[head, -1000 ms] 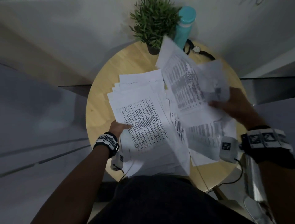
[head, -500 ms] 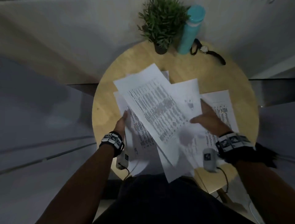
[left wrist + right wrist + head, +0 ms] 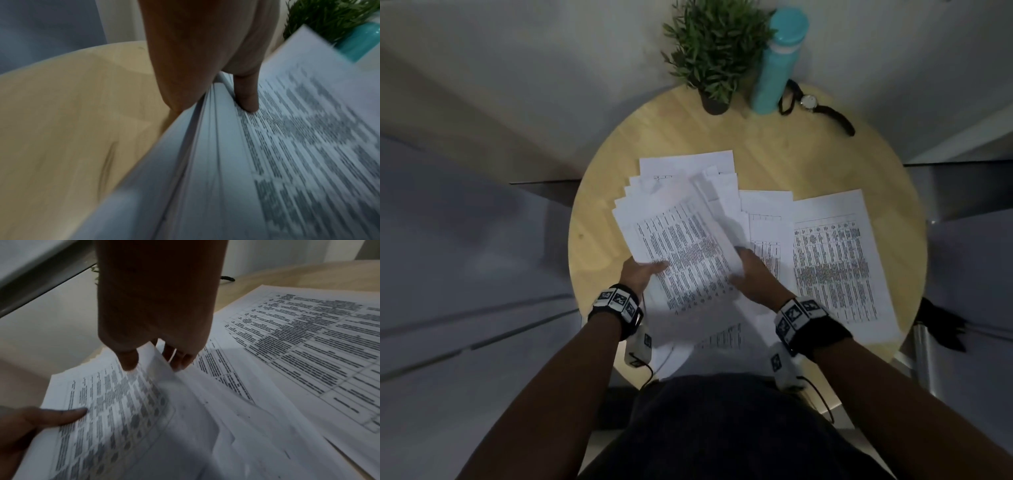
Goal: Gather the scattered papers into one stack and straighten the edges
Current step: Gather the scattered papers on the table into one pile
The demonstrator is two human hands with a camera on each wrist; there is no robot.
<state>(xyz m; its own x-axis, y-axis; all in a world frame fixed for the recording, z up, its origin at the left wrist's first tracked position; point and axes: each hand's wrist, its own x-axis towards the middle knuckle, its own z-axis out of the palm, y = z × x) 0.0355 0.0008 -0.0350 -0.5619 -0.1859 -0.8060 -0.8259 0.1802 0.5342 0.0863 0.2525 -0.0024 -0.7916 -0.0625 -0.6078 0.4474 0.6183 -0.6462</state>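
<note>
A fanned, uneven pile of printed papers (image 3: 681, 253) lies at the middle left of the round wooden table (image 3: 774, 150). My left hand (image 3: 650, 270) grips the pile's left edge, with the thumb (image 3: 246, 99) on the top sheet and the fingers under the stack of papers (image 3: 207, 146). My right hand (image 3: 739, 263) pinches the right edge of the top sheets (image 3: 156, 369), thumb (image 3: 128, 361) above and fingers below. One loose printed sheet (image 3: 835, 260) lies flat to the right, and another sheet (image 3: 767, 219) is partly tucked under the pile.
At the table's far edge stand a small potted plant (image 3: 715, 51) and a teal bottle (image 3: 777, 61), with a black-strapped wristwatch (image 3: 811, 102) lying beside them. My lap is against the near edge, where some sheets overhang.
My right hand carried a bunch of raised sheets from the right side leftward and down onto the pile. The left hand kept its hold on the pile's left edge.
</note>
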